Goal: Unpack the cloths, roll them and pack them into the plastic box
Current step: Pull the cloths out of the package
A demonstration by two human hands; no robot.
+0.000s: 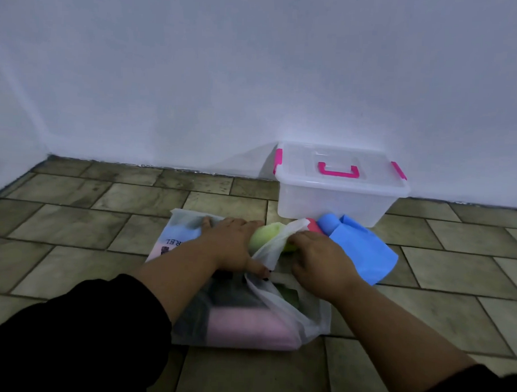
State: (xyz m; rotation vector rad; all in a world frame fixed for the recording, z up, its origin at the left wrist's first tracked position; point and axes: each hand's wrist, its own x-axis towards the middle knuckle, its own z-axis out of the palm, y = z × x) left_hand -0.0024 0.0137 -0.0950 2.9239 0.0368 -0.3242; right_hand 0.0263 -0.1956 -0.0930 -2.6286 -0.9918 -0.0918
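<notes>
A translucent white plastic bag [303, 314] lies on the tiled floor with a pink folded cloth [246, 330] and a dark cloth [236, 294] showing through it. My left hand [235, 245] presses flat on the bag's far part. My right hand [316, 259] rests on a rolled green cloth [264, 234], and a flap of the bag lies between my two hands. A rolled blue cloth [328, 223] with its loose end [363, 255] spread out lies in front of the clear plastic box [333, 204]. The box has its lid on, with pink clips and a pink handle [338, 170]. A pink-red roll [312, 224] peeks out beside the blue one.
A white wall [255, 78] runs directly behind the box. Grey-green floor tiles [74, 224] extend to the left and right of the bag. My black sleeves [70, 336] fill the lower corners.
</notes>
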